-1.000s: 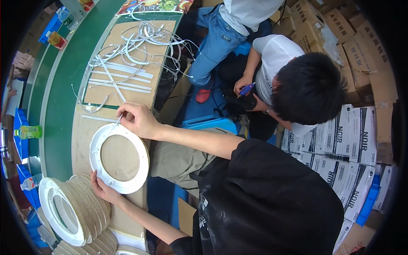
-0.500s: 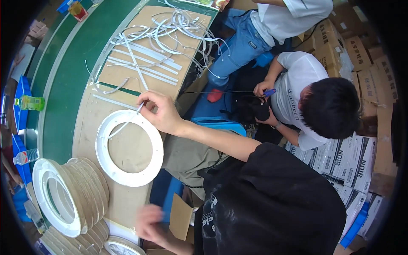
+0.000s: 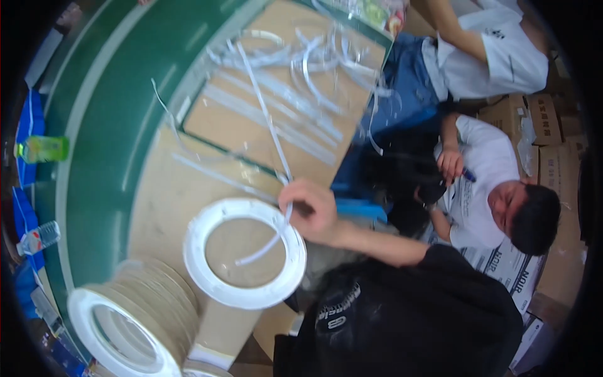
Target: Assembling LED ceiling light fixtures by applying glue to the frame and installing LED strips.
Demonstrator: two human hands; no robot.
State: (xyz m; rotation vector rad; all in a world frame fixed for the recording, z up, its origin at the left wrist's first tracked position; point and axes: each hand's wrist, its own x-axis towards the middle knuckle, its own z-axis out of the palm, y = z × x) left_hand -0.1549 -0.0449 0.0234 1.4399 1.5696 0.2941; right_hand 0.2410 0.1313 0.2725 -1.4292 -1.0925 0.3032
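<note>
My right hand (image 3: pixel 311 213) is closed on a thin white strip (image 3: pixel 267 119), thumb and fingers pinched together beside the far right edge of a white ring (image 3: pixel 195 251). One length of the strip runs from the fingers up over the cardboard. Its short, curved end (image 3: pixel 257 252) hangs over the ring's opening. The ring lies flat on the tan board (image 3: pixel 157 195) at the table's near side. Another pale strip (image 3: pixel 217 173) lies on that board, beyond the ring. My left hand is out of view.
Cardboard (image 3: pixel 217 129) bears several straight strips and a tangle of curled ones (image 3: pixel 308 60). A stack of rings (image 3: pixel 160 298) stands at the lower left. Bottles, one green (image 3: pixel 44 149) and one clear (image 3: pixel 41 237), stand far left. Co-workers (image 3: pixel 487 151) sit at the right.
The whole view has shifted, so table and ring appear further right. My left hand, blurred near the lower edge before, has left the picture. My right hand still pinches the strip.
</note>
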